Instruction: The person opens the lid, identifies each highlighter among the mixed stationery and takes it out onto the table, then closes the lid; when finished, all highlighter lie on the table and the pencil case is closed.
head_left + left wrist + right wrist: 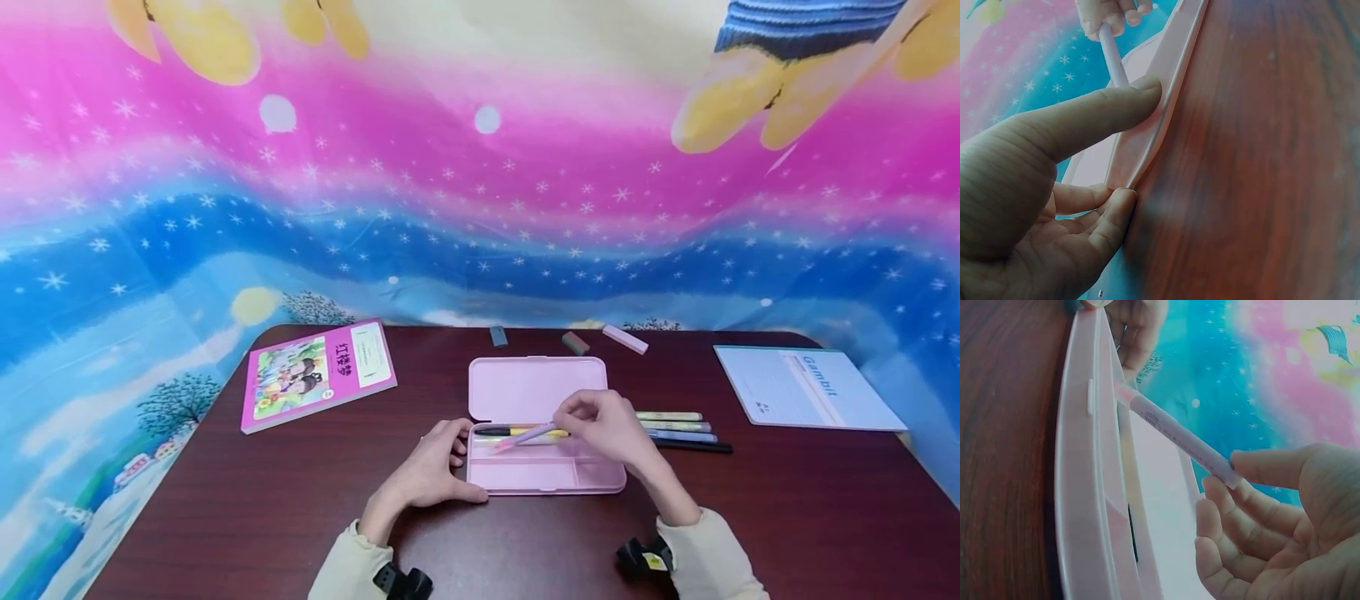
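An open pink pencil case (521,477) lies on the table with its lid (536,387) tipped back. My left hand (433,467) grips the left end of the case; in the left wrist view the thumb lies over its front edge and the fingers (1113,215) curl at its corner. Between thumb and fingertips, my right hand (606,423) pinches a light purple pen (1179,439) with a pink end. The pen slants over the back compartment, pink end down and to the left. Inside that compartment lie a black-and-yellow pen (491,432) and another yellowish one, partly hidden.
Several pens, including a black pen (701,447), lie right of the case. Behind it are a grey-blue eraser (498,336), a brown-green eraser (576,342) and a pink block (626,339). A pink book (318,375) lies left, a notebook (806,387) right.
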`<state>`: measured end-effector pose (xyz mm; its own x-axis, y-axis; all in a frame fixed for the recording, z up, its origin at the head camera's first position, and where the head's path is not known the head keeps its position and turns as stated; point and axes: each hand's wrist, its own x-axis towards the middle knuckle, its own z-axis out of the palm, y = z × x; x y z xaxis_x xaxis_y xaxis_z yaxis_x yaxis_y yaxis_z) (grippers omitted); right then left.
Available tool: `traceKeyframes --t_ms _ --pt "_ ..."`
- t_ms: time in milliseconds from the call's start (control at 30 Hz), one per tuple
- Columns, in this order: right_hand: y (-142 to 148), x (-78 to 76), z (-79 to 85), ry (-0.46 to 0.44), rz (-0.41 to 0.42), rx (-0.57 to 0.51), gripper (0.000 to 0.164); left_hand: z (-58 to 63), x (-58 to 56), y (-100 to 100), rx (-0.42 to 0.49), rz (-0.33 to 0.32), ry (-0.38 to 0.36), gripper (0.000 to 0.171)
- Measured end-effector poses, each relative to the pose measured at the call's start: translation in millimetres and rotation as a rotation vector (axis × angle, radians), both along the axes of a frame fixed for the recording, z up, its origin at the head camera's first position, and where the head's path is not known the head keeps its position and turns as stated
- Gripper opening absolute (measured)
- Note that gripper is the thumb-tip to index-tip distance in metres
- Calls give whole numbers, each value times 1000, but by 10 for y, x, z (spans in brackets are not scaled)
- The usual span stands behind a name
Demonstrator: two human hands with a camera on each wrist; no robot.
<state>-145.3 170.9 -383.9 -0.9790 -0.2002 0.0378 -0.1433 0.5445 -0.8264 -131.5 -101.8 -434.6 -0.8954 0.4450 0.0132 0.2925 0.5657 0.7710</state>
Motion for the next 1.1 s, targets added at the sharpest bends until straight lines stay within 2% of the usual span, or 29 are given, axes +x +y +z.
traceKeyframes --t_ms 200,333,533,633,800,1000,1100 --pt "137 9 -6 -70 -43 -221 15 -1 0 15 -8 -3 13 76" --pt "218 27 20 -69 -92 -323 20 6 -5 26 -6 -5 13 76" --pt "320 55 124 -136 -183 -474 23 12 0 13 -5 3 -10 76" --pt "401 66 154 -142 -199 -482 25 5 7 7 -8 4 -15 77" --pt "569 93 188 -113 -207 -426 28 4 17 2 -1 1 -11 77" --pt "842 154 164 -105 -219 -462 6 4 10 -7 0 -1 1 75" --pt "1016 224 115 -130 -230 -463 5 -5 18 1 3 -2 -1 75"
